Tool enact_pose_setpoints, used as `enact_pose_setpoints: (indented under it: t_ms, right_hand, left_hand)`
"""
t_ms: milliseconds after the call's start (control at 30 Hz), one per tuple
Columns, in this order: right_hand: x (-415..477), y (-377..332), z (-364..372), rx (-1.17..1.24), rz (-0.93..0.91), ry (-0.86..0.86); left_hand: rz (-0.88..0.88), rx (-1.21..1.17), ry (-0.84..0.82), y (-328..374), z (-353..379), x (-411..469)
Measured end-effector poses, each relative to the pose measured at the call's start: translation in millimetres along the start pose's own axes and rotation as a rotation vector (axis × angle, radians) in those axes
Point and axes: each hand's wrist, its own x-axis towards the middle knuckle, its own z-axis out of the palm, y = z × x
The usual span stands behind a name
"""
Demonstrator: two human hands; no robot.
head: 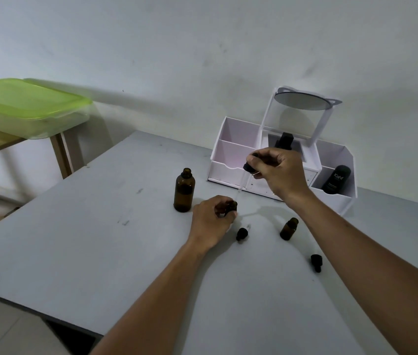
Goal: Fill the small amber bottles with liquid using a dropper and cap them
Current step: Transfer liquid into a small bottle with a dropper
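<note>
Right hand (277, 170) pinched shut on the dropper (250, 168) by its black bulb, glass tube slanting down toward the small bottle (231, 206) beneath. Left hand (213, 221) wrapped closed around that bottle, only the neck peeking out past the fingers, base apparently on the bench (100, 239).

Risks, as judged from here: tube tip looks just off the mouth (hard to tell, the glass is nearly invisible), so a squeeze now may drip down the neck or onto the left grip. Slanted tube could knock the rim and tip the bottle. Squeezing too hard may overfill.

Just right of the left grip, a loose cap (241, 233); further right, a second small bottle (289, 228), open, and another cap (316, 262) nearer the body: easy to sweep off with a forearm. Left of that grip, a tall bottle (184, 190), uncapped, apt to topple if bumped.

Grey bench, scuffed, against a pale wall. Behind the right grip, a white organiser (236, 147) with mirror. Far left, a green-lidded tub (23, 106) on a wooden table.
</note>
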Motion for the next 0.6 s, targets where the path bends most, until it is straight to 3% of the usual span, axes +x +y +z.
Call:
enact_pose_setpoints:
  t_ms: [600]
  right_hand:
    - [-12,9,7,-0.052,-0.004,-0.086]
  left_hand:
    - [-0.015,0.012,0.010,0,2,2]
